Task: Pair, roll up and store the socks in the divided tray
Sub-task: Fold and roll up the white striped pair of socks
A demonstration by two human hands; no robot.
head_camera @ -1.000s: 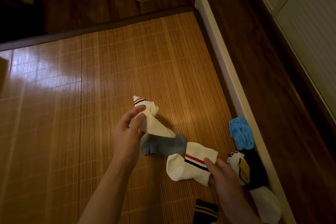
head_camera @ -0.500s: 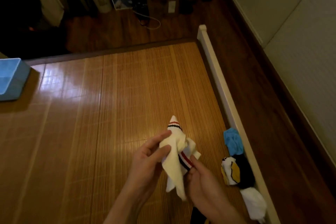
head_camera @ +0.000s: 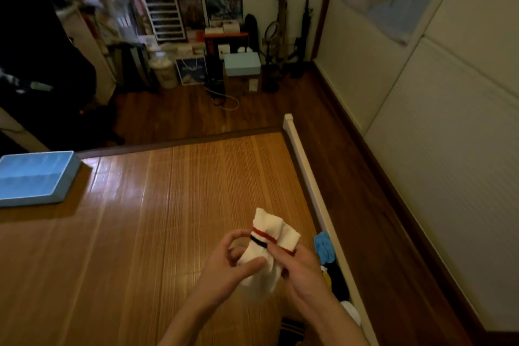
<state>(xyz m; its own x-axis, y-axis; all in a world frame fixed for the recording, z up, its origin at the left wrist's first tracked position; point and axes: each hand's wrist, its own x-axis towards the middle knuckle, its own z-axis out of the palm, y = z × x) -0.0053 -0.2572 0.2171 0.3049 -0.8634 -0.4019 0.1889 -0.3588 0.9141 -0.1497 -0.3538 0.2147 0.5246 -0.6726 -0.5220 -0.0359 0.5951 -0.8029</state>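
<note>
Now both hands, left hand point(head_camera: 224, 264) and right hand point(head_camera: 302, 267), pinch the white striped socks point(head_camera: 271, 244) mid-air; loose grip could misalign the cuffs, spoiling the roll.

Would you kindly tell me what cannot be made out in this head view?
Head view: light blue divided tray: cut off by the left edge, compartments too faint to count.
White red-and-navy striped socks: lower part covered by the left hand and right hand; one sock or two, cannot tell.
Dark striped sock: cut off by the bottom edge.
</note>
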